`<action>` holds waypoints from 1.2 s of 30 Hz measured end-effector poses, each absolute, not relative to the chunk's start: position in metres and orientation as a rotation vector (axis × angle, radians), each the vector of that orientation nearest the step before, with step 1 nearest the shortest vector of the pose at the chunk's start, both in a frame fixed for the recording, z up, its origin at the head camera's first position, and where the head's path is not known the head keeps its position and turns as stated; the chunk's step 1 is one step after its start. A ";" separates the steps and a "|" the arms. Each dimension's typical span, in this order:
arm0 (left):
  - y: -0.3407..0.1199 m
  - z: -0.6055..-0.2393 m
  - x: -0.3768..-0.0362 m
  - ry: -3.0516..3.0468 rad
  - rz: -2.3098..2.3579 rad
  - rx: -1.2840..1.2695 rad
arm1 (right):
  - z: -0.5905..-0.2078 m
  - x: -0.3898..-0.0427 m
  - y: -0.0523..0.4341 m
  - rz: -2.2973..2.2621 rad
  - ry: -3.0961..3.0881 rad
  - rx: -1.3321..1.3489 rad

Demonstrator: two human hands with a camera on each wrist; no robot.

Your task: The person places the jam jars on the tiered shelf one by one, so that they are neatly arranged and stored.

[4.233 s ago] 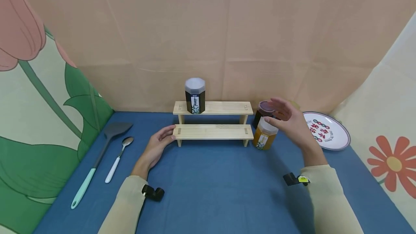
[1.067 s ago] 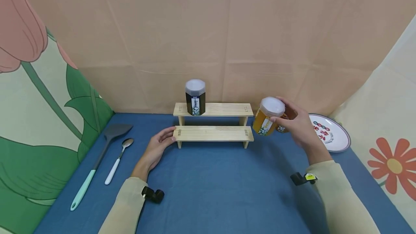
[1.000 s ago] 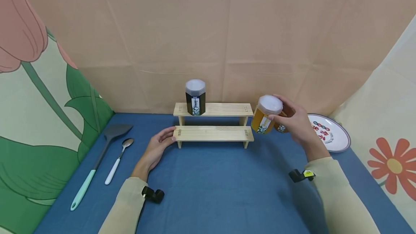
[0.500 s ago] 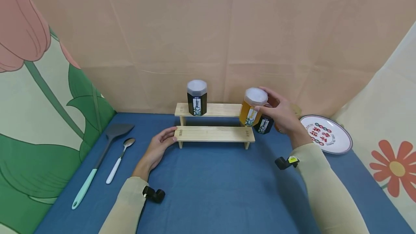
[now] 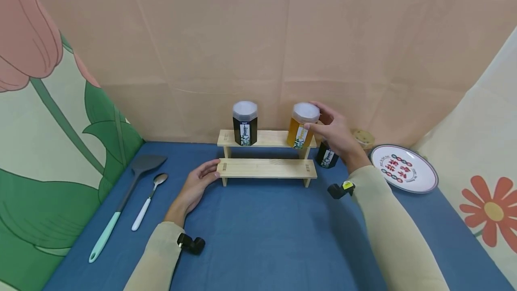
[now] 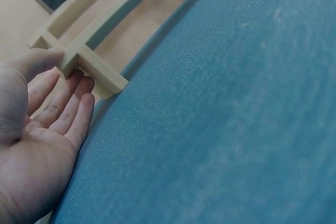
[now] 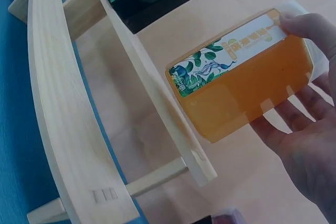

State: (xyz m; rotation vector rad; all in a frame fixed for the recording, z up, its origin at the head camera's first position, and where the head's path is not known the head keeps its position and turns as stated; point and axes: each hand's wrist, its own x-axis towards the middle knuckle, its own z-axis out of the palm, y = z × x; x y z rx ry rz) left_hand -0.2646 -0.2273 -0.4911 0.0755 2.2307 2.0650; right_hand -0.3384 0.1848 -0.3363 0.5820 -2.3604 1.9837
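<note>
Amber jar (image 5: 300,125) — white hexagonal lid, leaf-print label — sits in the right hand (image 5: 335,133) grip, fingers curled round it, now at the rack's (image 5: 266,167) top shelf; earlier it stood on the worktop (image 5: 262,232). Left hand (image 5: 196,184) rests flat — fingers straight against the rack's end.

Both arms wear long pale beige sleeves, with a small black camera mount strapped at each wrist, the right hand (image 5: 333,131) side's mount carrying a yellow-green sticker.
</note>
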 end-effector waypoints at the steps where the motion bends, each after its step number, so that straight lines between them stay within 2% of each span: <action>1: -0.227 -0.491 -0.264 2.233 2.065 0.075 | -0.336 -0.340 0.183 1.988 -2.355 0.596; 20: -0.223 -0.488 -0.262 2.230 2.065 0.109 | -0.338 -0.356 0.160 2.056 -2.382 0.549; 36: -0.230 -0.489 -0.261 2.255 2.071 0.126 | -0.336 -0.361 0.154 2.046 -2.433 0.623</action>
